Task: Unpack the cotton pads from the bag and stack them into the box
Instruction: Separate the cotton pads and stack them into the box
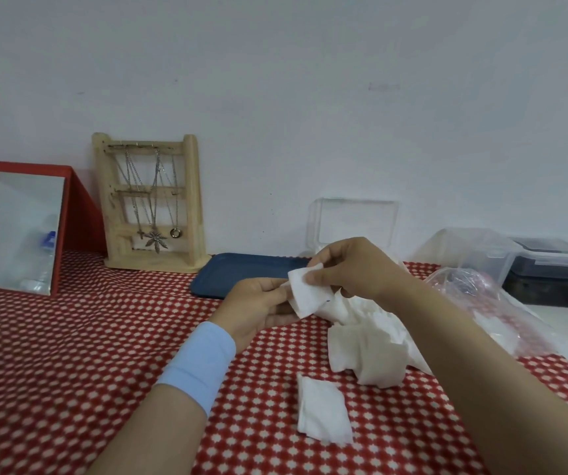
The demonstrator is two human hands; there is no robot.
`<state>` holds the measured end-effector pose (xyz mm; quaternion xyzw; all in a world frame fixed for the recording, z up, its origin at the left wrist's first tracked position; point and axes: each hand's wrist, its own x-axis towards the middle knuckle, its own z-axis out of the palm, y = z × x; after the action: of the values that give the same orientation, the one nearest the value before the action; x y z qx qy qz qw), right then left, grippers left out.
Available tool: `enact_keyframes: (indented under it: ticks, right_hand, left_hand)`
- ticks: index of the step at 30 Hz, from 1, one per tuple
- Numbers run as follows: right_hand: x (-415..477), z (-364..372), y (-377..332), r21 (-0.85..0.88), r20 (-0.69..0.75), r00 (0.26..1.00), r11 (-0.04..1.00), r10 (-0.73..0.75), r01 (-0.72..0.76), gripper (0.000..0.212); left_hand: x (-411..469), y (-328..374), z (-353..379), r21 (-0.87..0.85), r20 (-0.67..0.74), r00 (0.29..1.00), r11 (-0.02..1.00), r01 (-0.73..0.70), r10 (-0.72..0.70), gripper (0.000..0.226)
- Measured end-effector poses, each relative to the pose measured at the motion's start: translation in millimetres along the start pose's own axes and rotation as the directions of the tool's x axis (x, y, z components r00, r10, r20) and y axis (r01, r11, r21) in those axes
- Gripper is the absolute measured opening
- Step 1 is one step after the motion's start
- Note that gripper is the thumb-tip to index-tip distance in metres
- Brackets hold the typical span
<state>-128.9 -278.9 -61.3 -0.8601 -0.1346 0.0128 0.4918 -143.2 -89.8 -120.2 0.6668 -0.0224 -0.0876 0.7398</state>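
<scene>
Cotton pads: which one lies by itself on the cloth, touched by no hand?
The pad nearest the camera, flat on the red dotted cloth, apart from the heap; the left hand and right hand pinch the raised pad.

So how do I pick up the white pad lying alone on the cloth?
I'd pinch the lone pad at its left edge, coming from above. It lies flat and thin on the cloth, and the pad heap sits close on its far right.

Two hands point(255, 305) point(351, 269), one mirror point(24, 231), one necklace stand point(190, 200), one tray point(241, 272), one bag point(502, 303).
</scene>
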Motion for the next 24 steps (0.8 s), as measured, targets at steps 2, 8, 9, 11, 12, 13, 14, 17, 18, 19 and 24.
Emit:
enact_keyframes:
  ticks: [2,8,9,11,12,13,14,17,18,19,24]
  right_hand:
    - [1,3,-1,-0.014,0.010,1.000,1.000,-0.011,0.011,0.007]
    - [4,10,4,-0.161,-0.038,0.998,0.986,-0.054,0.047,0.014]
    - [5,10,4,-0.189,-0.054,0.996,0.980,-0.067,0.056,0.017]
    - [4,12,5,-0.243,-0.068,0.994,0.968,-0.089,0.070,0.029]
    - [4,12,5,-0.241,-0.050,0.996,0.968,-0.080,0.066,0.035]
    - [4,12,6,-0.219,-0.019,0.998,0.974,-0.057,0.052,0.039]
    - [3,12,6,-0.196,0.015,0.999,0.980,-0.033,0.035,0.039]
    - [3,12,5,-0.192,0.031,0.999,0.981,-0.008,0.014,0.036]
    - [3,12,4,-0.223,0.011,1.000,0.975,-0.014,0.016,0.035]
    - [2,11,1,-0.281,-0.010,0.999,0.959,-0.037,0.033,0.032]
    - [-19,11,-23,-0.436,0.539,0.841,0.872,0.054,0.224,0.024]
  left_hand:
    - [-1,1,0,-0.001,0.009,1.000,1.000,0.003,-0.003,0.026]
    - [-1,7,1,-0.087,0.051,0.997,0.995,0.055,-0.051,0.037]
    - [-1,8,1,-0.110,0.056,0.996,0.991,0.069,-0.064,0.040]
    - [-2,8,-1,-0.048,0.073,0.997,0.998,0.042,-0.039,0.039]
    - [-3,7,-3,0.019,0.077,0.997,1.000,0.010,-0.011,0.035]
    - [-2,5,-5,0.072,0.076,0.997,0.997,-0.010,0.005,0.033]
    - [-1,4,-7,0.099,0.067,0.998,0.995,-0.012,0.005,0.033]
    - [2,1,-12,0.093,0.032,0.999,0.996,0.000,-0.003,0.030]
    - [3,1,-13,0.102,0.014,1.000,0.995,-0.005,0.004,0.028]
    - [3,0,-14,0.116,-0.013,1.000,0.993,-0.011,0.012,0.026]
    - [13,-8,-25,0.171,-0.166,0.985,0.985,-0.019,0.048,0.017]
